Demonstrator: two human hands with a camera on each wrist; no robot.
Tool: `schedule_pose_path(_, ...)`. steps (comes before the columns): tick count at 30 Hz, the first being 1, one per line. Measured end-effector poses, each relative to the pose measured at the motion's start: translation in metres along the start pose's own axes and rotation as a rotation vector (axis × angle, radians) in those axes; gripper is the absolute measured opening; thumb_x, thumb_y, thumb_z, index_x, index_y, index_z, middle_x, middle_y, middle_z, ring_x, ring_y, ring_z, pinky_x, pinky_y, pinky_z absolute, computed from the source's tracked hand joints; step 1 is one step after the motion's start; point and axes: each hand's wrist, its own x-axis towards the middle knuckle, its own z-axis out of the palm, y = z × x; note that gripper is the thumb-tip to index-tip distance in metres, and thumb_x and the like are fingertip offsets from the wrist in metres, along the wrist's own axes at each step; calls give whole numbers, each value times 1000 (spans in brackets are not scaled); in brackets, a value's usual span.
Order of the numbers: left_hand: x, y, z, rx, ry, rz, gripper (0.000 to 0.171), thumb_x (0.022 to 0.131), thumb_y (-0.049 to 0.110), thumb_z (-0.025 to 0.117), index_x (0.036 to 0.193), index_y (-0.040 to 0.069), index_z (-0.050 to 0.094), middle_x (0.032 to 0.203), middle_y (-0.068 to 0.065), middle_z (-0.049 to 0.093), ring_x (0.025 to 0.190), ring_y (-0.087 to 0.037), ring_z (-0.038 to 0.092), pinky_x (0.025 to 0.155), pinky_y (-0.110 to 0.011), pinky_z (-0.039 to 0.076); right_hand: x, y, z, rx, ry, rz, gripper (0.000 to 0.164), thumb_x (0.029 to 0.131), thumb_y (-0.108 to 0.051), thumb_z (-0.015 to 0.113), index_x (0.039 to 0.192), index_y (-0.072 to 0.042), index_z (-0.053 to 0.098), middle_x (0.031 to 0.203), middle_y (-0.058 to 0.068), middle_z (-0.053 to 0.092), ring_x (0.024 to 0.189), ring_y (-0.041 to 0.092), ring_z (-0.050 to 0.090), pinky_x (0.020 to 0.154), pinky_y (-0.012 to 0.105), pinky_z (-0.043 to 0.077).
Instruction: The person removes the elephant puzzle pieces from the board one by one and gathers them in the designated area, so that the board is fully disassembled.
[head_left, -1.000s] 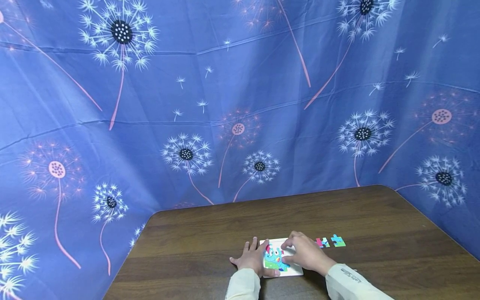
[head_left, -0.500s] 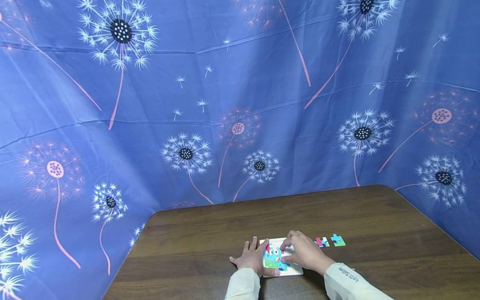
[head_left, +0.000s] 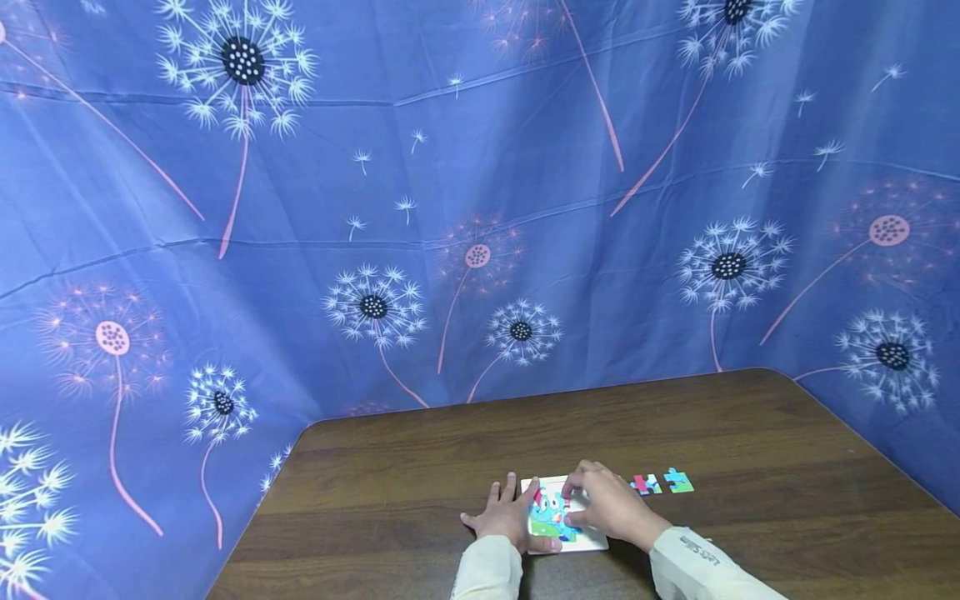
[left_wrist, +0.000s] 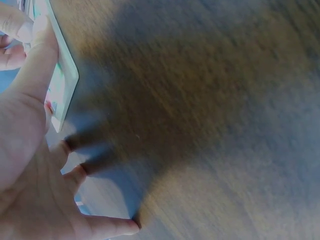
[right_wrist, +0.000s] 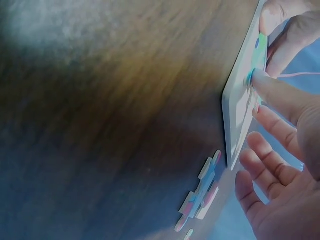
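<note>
A white puzzle board (head_left: 590, 542) lies on the table, its left part filled with a blue cartoon animal picture (head_left: 546, 518). My left hand (head_left: 504, 518) rests at the board's left side with fingers spread; the thumb lies along the near edge and the index finger reaches the far left corner. Over the board, my right hand (head_left: 613, 505) pinches a puzzle piece (right_wrist: 249, 77) between thumb and index finger, at the right side of the picture. Most of that piece is hidden by the fingers. The other right fingers are loosely bent in the right wrist view.
Right of the board lie loose puzzle pieces: red and blue ones (head_left: 643, 484) close by and a blue-green one (head_left: 679, 481) farther right. The brown wooden table (head_left: 420, 458) ends at a blue dandelion-print cloth (head_left: 420, 333) behind it.
Both hands hold nearly the same pose on the board throughout. The whole head view has shifted very slightly; no piece has visibly moved.
</note>
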Motion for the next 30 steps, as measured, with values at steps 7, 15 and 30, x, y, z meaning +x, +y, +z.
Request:
schedule_pose_path(7,-4,3,-2,-18,24,12,96,70,60,85,153,35,45,161,-4,38,148,-32,35,97,-82,33,0,4,0,-5,3,-22,34,65,-24,95,86,-22,67,89,-10,55,84,13,55,72,35,49)
schedule_pose_path(15,-3,2,-1,-15,9,2,96,71,61,84,154,35,44,162,-3,37,148,-32,34,98,-82,32,-1,5,-3,-25,24,-39,31,65,-23,95,84,-21,70,90,-10,57,86,14,56,70,33,50)
schedule_pose_path(30,1,1,0,-40,-16,-13,96,71,60,84,154,35,44,162,-4,37,149,-33,32,98,-83,30,0,9,-18,95,-52,-82,27,75,-26,89,97,-18,76,96,-8,59,87,17,58,73,33,49)
